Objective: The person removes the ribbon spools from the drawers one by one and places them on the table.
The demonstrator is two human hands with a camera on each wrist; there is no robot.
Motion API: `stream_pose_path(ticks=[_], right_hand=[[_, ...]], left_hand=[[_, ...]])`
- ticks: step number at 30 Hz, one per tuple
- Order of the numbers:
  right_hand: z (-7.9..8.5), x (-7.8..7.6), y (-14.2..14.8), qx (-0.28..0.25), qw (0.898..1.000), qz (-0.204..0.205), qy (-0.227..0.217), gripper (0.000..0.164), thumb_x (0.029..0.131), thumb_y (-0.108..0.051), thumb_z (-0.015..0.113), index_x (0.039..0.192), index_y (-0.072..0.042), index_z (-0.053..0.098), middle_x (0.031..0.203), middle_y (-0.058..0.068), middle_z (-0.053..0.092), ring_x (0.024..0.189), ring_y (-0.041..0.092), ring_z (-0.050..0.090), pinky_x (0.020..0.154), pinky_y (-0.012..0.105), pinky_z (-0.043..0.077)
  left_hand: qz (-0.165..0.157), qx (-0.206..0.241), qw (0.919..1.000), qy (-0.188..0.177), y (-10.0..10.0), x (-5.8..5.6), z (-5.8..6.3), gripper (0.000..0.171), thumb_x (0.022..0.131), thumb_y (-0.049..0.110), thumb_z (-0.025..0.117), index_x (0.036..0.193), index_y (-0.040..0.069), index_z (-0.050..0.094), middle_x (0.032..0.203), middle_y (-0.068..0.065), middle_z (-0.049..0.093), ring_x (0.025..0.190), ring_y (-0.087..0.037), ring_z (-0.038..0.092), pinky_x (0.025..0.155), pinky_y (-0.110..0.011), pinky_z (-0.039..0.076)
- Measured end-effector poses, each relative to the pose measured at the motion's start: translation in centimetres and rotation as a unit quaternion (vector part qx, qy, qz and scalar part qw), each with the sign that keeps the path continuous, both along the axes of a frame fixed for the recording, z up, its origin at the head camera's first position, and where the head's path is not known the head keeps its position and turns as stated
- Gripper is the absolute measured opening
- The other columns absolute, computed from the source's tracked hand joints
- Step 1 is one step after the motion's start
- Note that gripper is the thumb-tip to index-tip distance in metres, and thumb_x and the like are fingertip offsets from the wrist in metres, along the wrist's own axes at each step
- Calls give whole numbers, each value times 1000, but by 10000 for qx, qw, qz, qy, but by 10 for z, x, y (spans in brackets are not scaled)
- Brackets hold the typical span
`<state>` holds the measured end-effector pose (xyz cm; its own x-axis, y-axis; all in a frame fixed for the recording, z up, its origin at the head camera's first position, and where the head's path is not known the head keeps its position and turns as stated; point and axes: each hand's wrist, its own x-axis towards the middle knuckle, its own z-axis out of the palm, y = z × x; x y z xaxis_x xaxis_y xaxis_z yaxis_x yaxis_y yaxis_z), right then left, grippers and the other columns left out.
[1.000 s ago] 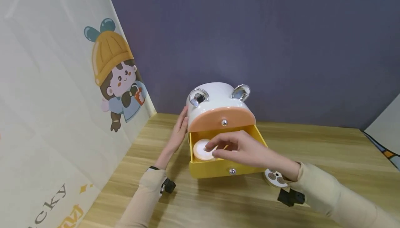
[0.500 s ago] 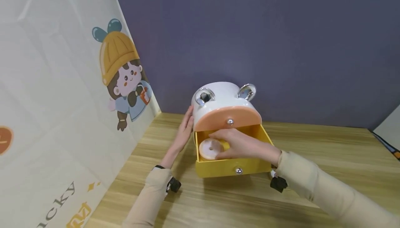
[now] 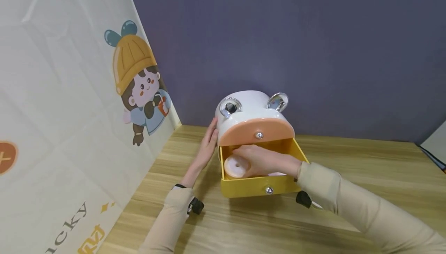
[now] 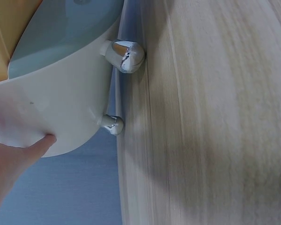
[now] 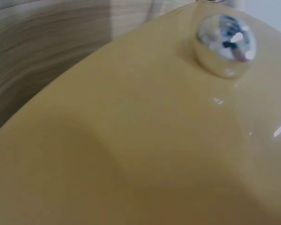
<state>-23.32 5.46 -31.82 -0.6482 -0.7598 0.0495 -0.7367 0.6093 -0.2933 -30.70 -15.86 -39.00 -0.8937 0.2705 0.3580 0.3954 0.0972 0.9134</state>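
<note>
A small white animal-shaped drawer cabinet (image 3: 249, 105) stands on the table, its yellow drawer (image 3: 244, 187) pulled out. My left hand (image 3: 205, 150) rests with straight fingers against the cabinet's left side; in the left wrist view, a fingertip touches the white shell. Inside the drawer, my right hand (image 3: 263, 160) has thumb and fingers curled round a round, pale, thick disc (image 3: 234, 167) with a small hole in its top. The fingertips are partly hidden. Only the drawer's yellow front with its silver knob (image 5: 227, 44) fills the right wrist view.
Above the open drawer is a closed peach drawer (image 3: 240, 132); a light blue one (image 4: 65, 42) sits below it. Silver feet (image 4: 113, 124) support the cabinet. Another white item (image 3: 277, 174) lies in the drawer, mostly under my right hand. A dark wall (image 3: 313, 52) stands behind.
My right hand has lowered into the drawer, its fingers going from above the disc to round it. The left hand stays on the cabinet. The head view has shifted slightly left.
</note>
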Motion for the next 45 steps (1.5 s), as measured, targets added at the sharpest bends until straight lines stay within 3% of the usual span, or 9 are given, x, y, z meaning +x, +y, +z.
stream_pose_path(ticks=[7, 21, 31, 37, 45], right_hand=[[-4, 0, 4, -6, 9996, -118, -262, 52, 83, -28, 80, 127, -9, 61, 118, 3, 68, 104, 15, 61, 97, 37, 52], [-7, 2, 12, -51, 10000, -39, -10, 51, 82, -24, 81, 126, -6, 63, 115, 4, 68, 101, 15, 61, 94, 36, 54], [16, 9, 14, 122, 9994, 13, 314, 52, 80, -28, 82, 123, -6, 64, 109, 2, 68, 97, 14, 60, 87, 31, 54], [31, 14, 17, 135, 9994, 61, 319, 63, 78, -32, 83, 130, -2, 61, 122, 8, 67, 107, 18, 62, 92, 33, 53], [49, 25, 23, -24, 9988, -85, 478, 67, 73, -34, 87, 126, -4, 61, 122, 6, 68, 106, 19, 62, 91, 35, 51]], left_hand=[[-36, -63, 10000, 48, 5, 11, 11, 53, 109, 17, 33, 159, 11, 19, 168, -14, 6, 155, -36, 11, 117, -58, 33], [-63, -69, 10000, 21, 10, 10, 10, 53, 109, 18, 33, 159, 12, 20, 169, -12, 7, 154, -35, 14, 115, -58, 36], [-7, -57, 10000, -14, 7, 7, 9, 52, 109, 18, 33, 159, 12, 20, 169, -11, 8, 155, -34, 13, 118, -56, 32], [-18, -57, 9999, -120, 4, 7, 7, 53, 109, 20, 33, 160, 14, 19, 169, -10, 7, 154, -35, 15, 115, -57, 36], [49, -34, 10000, 27, 1, 4, 1, 52, 109, 18, 33, 159, 13, 20, 168, -13, 8, 155, -34, 11, 122, -57, 25]])
